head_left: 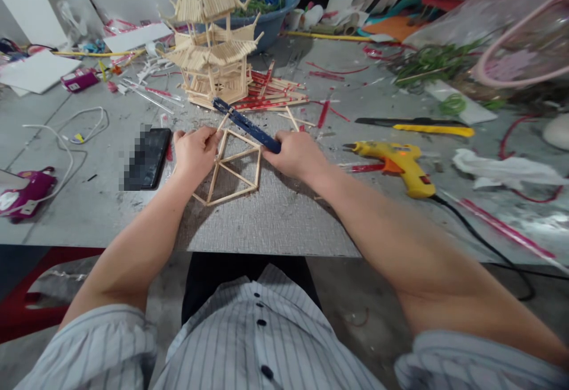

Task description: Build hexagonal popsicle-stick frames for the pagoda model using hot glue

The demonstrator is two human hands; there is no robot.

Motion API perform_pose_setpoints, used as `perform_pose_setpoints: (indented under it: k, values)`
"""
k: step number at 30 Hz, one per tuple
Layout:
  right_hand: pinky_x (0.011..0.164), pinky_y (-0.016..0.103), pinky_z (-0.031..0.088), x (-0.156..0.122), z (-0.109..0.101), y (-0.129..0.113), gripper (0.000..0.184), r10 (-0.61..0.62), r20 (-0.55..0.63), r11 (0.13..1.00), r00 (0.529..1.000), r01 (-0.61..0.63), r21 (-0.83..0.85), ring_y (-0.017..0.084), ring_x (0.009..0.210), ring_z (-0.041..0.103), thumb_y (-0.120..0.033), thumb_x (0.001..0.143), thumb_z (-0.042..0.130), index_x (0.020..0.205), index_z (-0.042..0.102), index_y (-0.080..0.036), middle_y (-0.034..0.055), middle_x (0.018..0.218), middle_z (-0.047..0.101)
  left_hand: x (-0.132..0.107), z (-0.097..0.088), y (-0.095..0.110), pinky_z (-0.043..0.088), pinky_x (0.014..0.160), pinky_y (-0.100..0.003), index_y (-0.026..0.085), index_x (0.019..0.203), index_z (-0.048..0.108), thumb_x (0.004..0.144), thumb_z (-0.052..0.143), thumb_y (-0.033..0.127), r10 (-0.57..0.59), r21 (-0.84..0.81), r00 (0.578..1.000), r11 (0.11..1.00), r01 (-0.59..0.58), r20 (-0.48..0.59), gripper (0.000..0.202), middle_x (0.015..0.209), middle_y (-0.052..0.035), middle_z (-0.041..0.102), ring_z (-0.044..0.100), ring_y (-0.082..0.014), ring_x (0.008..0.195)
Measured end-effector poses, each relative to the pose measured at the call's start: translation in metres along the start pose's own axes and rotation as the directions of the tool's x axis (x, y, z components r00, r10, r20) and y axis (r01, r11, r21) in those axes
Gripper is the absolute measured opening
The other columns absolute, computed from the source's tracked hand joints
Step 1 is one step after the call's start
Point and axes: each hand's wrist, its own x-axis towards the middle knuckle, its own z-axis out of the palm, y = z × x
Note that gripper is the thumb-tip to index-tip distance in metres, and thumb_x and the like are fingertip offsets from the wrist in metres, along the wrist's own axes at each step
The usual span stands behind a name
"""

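Note:
My left hand [198, 152] is closed at the upper left of a flat wooden-stick frame [240, 189]. Its fingertips pinch a thin wooden stick [225, 120] that points up and away. In my right hand [299, 154] is a long, narrow dark blue tool [249, 128], worn at its far end; its exact kind is unclear. The tool slants over the top of the frame, its far end close to the stick. The frame lies on the table, with spokes meeting near its middle; my left hand covers part of it.
A stick-built pagoda [213, 52] stands behind the frame, beside a pile of red-marked sticks [275, 95]. To the right lie a yellow glue gun [406, 165] with its cord and a utility knife [418, 126]. A phone [153, 159] is at left, and a blue basin [280, 10] behind.

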Motion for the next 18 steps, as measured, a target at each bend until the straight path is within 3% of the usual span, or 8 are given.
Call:
perform_pose_setpoints:
  k: [18]
  values:
    - [0.072,0.042,0.051,0.0027,0.0021,0.0032,0.036,0.030,-0.031,0.999,0.999,-0.030,-0.018,0.033,0.088,0.069,-0.050,0.086,0.052,0.093,0.071,-0.020,0.0148,0.086,0.073,-0.0003,-0.0034,0.0033,0.036,0.096,-0.045,0.022,0.067,0.063,0.088,0.053,0.034,-0.004,-0.018,1.000,1.000,0.004,0.006,0.026,0.060,0.0004,0.068,0.063,-0.0181,0.069]
